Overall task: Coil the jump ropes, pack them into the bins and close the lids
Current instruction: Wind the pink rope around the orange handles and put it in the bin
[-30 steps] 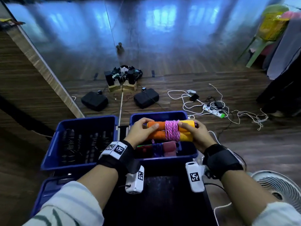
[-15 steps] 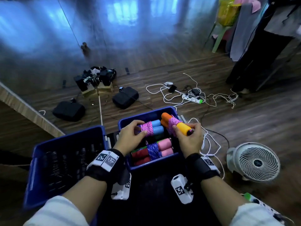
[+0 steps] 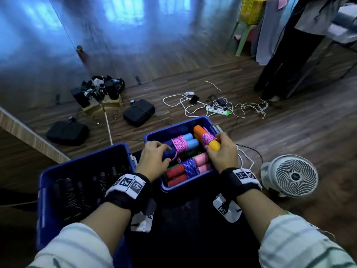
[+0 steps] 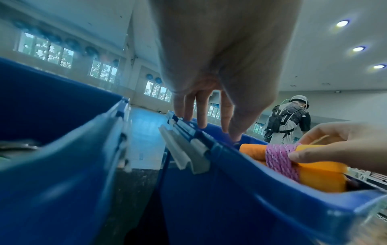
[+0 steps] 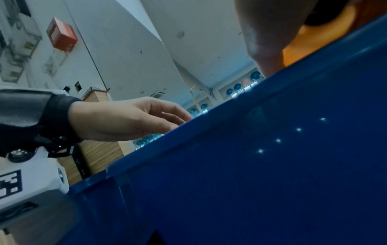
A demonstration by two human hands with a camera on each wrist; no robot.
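The right blue bin (image 3: 204, 120) holds a blue-handled rope bundle (image 3: 188, 141) wound in pink cord and a red-and-pink-handled bundle (image 3: 190, 168) wound in purple. My right hand (image 3: 222, 153) grips an orange-and-yellow-handled bundle (image 3: 207, 139), tilted at the bin's right side, its orange end pointing away. The left wrist view shows that bundle (image 4: 314, 174) just inside the rim, under the right hand (image 4: 335, 149). My left hand (image 3: 156, 157) reaches into the bin, its fingers (image 4: 202, 112) straight and resting on the dark end of the blue bundle. In the right wrist view the bin wall (image 5: 251, 165) fills the frame.
A second blue bin (image 3: 83, 165) with dark contents stands to the left, on the same dark surface (image 3: 193, 229). On the floor are a white fan (image 3: 289, 175) at the right, a power strip with loose cables (image 3: 218, 111), and black cases (image 3: 139, 113) beyond. A person (image 4: 289, 119) stands far off.
Both hands held the orange-and-yellow bundle level above the bin. The left hand let go and moved onto the blue bundle. The right hand turned its bundle and lowered it at the bin's right side.
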